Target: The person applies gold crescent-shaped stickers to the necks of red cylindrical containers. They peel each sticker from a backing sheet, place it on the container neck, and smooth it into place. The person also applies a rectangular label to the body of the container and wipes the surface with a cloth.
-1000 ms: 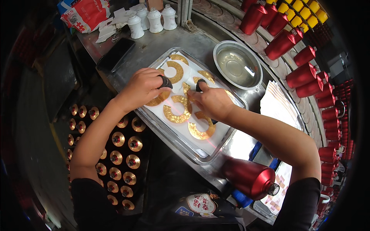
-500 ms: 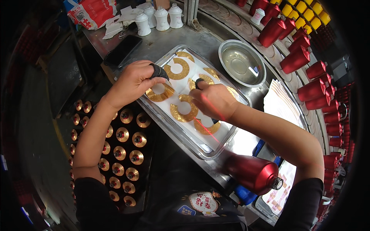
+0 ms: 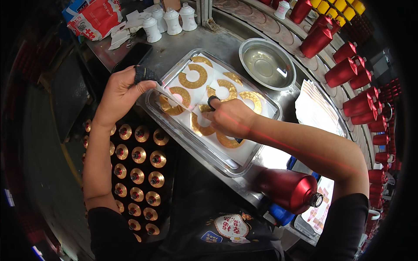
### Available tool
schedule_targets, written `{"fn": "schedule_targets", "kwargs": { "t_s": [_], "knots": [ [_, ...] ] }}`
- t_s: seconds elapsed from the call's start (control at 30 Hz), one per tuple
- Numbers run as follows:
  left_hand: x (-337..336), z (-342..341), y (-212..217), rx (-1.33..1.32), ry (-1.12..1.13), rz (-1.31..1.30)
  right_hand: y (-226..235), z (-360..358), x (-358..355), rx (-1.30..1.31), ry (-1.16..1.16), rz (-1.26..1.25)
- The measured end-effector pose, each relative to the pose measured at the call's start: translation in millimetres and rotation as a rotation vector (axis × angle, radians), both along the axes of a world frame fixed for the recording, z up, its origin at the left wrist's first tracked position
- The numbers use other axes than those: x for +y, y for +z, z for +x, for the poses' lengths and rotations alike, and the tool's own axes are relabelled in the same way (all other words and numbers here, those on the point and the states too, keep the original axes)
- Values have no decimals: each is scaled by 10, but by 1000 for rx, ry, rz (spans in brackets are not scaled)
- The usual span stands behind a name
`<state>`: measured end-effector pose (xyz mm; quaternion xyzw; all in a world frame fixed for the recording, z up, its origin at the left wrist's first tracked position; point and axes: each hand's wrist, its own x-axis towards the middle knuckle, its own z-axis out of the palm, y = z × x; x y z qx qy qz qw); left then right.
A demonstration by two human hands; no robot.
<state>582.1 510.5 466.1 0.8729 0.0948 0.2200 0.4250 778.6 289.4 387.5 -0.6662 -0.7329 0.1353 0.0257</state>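
Note:
Gold C-shaped stickers [image 3: 193,76] lie on a white backing sheet [image 3: 197,95] inside a shallow metal tray [image 3: 235,174]. At the tray's left edge my left hand [image 3: 119,93] is closed, thumb pressed against a finger with a black cover. A thin pale sheet edge runs from its fingertips down across a gold sticker [image 3: 170,105]. My right hand [image 3: 235,117], also with a black finger cover, is curled low over the middle of the tray. Its fingertips are at another gold sticker [image 3: 201,126] and partly hidden, so what they grip is unclear.
A metal bowl [image 3: 241,56] stands beyond the tray. A red bottle [image 3: 285,189] lies on its side nearest me. Several white jars [image 3: 173,21] and a dark phone [image 3: 133,56] sit at the back left. Red bottles [image 3: 342,71] stand along the right; gold-topped ones [image 3: 138,155] fill the lower left.
My left hand has moved left and slightly down, away from the stickers, and the sheet edge now stretches from it. My right hand has shifted a little left. The whole view has shifted slightly.

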Motion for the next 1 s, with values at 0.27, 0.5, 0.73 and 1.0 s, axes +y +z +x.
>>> {"fn": "schedule_targets", "kwargs": {
  "t_s": [0.27, 0.5, 0.73, 1.0],
  "knots": [
    [108, -100, 142, -22, 39, -41, -41, 1, 17, -45, 2, -27],
    [146, -117, 309, -43, 17, -18, -14, -16, 9, -9, -15, -21],
    [97, 77, 558, -69, 60, 57, -14, -26, -10, -40, -17, 1],
    [-22, 236, 889, -135, 8, 50, 67, -72, -37, -65, -53, -58]
  ]
}}
